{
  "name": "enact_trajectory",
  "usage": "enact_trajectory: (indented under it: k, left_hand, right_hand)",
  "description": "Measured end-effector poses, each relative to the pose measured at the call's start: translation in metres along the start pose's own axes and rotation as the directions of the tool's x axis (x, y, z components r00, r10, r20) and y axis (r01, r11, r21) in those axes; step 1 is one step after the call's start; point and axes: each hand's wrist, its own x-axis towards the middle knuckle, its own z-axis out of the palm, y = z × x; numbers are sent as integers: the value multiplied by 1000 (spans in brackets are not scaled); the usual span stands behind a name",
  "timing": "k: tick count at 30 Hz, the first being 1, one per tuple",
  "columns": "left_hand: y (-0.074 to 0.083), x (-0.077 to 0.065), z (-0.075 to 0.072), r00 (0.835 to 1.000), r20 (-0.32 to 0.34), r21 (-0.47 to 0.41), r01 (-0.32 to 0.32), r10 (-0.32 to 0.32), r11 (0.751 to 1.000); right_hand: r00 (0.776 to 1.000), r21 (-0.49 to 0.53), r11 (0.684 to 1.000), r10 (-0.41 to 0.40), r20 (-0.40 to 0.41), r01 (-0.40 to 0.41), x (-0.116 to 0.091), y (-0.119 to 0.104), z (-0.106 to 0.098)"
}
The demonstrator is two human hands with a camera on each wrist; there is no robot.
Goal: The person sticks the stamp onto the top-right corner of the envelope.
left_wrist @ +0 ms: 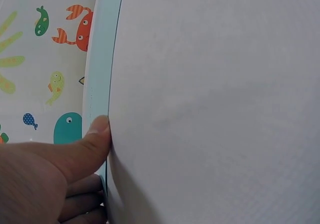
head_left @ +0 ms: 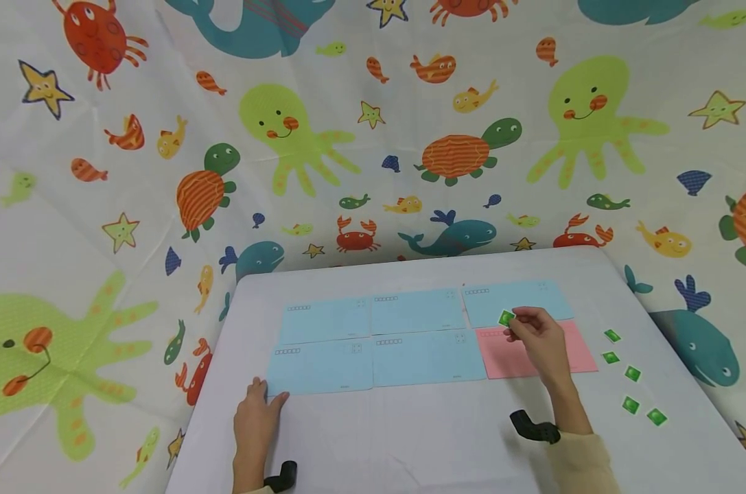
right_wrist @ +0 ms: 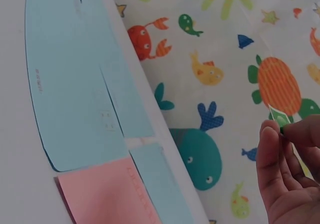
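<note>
My right hand [head_left: 541, 341] pinches a small green stamp [head_left: 506, 318] between thumb and fingertips, raised over the border of the upper-right blue envelope [head_left: 545, 291] and the pink envelope [head_left: 583, 346]. The right wrist view shows the stamp [right_wrist: 280, 118] tilted, one corner standing up from the fingertips. On the left, my left hand [head_left: 255, 418] rests at the near left corner of the lower-left blue envelope [head_left: 320, 370]. Its thumb [left_wrist: 95, 139] lies on the envelope's edge in the left wrist view, with the other fingers beside that edge, partly hidden.
More blue envelopes [head_left: 428, 357] lie in two rows with the pink one on the white table [head_left: 373, 439]. Several loose green stamps [head_left: 633, 374] are scattered at the right. A cloth [head_left: 379, 137] printed with sea animals hangs behind and beside the table.
</note>
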Motion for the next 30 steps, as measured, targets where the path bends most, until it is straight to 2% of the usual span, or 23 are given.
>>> enact_trajectory:
  k: [9, 20, 30]
  left_hand:
    - [-1, 1, 2, 1000, 1, 4, 10, -10, 1000]
    - [-4, 0, 5, 999, -40, 1, 6, -6, 1000]
    - [-4, 2, 4, 1000, -19, 4, 15, -15, 1000]
  right_hand:
    - [999, 25, 1000, 7, 32, -8, 3, 1, 11]
    - [998, 43, 999, 29, 55, -31, 5, 2, 28]
    - [994, 45, 998, 47, 103, -52, 7, 4, 47]
